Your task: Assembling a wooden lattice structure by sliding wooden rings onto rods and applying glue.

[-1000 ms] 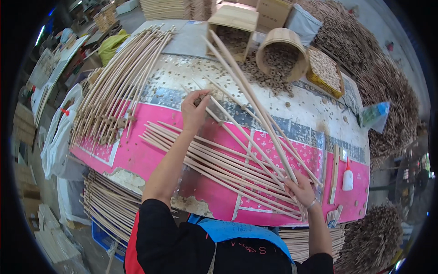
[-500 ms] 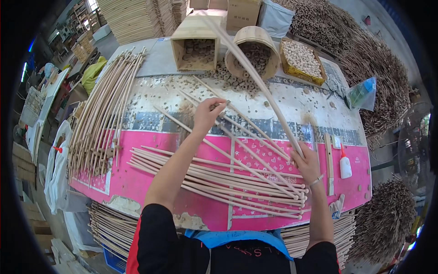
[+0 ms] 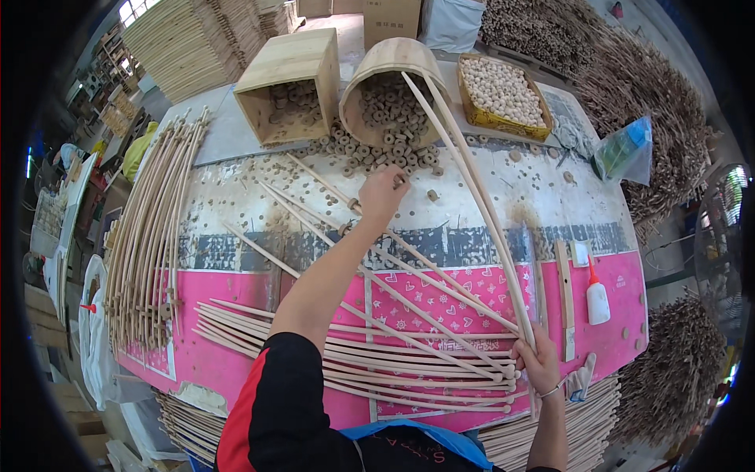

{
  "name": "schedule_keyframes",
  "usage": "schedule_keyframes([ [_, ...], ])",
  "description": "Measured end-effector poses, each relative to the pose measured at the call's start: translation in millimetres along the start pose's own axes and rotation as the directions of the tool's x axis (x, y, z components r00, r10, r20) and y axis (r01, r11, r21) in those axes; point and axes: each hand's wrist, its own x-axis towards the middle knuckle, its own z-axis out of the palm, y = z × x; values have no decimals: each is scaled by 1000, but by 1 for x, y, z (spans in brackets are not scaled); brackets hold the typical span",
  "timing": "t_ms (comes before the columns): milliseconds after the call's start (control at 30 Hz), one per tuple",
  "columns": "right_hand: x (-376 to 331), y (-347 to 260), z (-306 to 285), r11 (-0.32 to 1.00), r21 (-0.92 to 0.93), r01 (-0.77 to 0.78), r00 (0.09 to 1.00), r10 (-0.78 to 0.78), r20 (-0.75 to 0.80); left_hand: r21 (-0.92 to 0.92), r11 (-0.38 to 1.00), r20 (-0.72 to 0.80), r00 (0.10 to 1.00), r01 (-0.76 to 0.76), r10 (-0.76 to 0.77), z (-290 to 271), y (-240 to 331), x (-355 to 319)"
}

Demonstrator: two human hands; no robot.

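My left hand [image 3: 381,195] reaches over the scattered edge of a pile of small wooden rings [image 3: 401,148], its fingers pinched on what looks like one ring. My right hand [image 3: 539,362] is closed around two long pale wooden rods [image 3: 489,211], which slant up and away to the front of a round wooden bucket. Beside my left forearm, a few more rods lie diagonally, and one carries a ring [image 3: 355,205] partway along it. Under my forearms is a row of knob-ended rods [image 3: 425,366] on the pink table cover.
The wooden bucket [image 3: 346,110] and a square wooden box [image 3: 245,114] lie on their sides, spilling rings. A yellow basket [image 3: 503,119] holds pale wooden balls. Rods with rings [image 3: 145,236] lie at left. A glue bottle [image 3: 598,303] and wood strip [image 3: 565,307] are at right.
My left hand has moved right and forward to the ring pile. My right hand has come lower, and the rods in it now show as two separate tips. The view has shifted.
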Motion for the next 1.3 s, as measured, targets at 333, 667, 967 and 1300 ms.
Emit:
schedule_keyframes([
  [333, -18, -4, 0, 992, 74, -97, 978, 82, 190, -874, 120, 428, 864, 470, -266, -117, -54, -15],
  [667, -51, -3, 9, 979, 168, -112, 938, 49, 344, -890, 163, 341, 859, 425, -381, -170, -93, -54],
  [967, -59, 1, 29, 992, 93, -80, 930, 41, 364, -848, -385, 517, 722, 364, -459, -176, -101, -72],
  [1300, -61, 7, 42, 994, 66, -84, 931, 55, 362, -835, -466, 525, 681, 294, -511, -185, -93, -88],
])
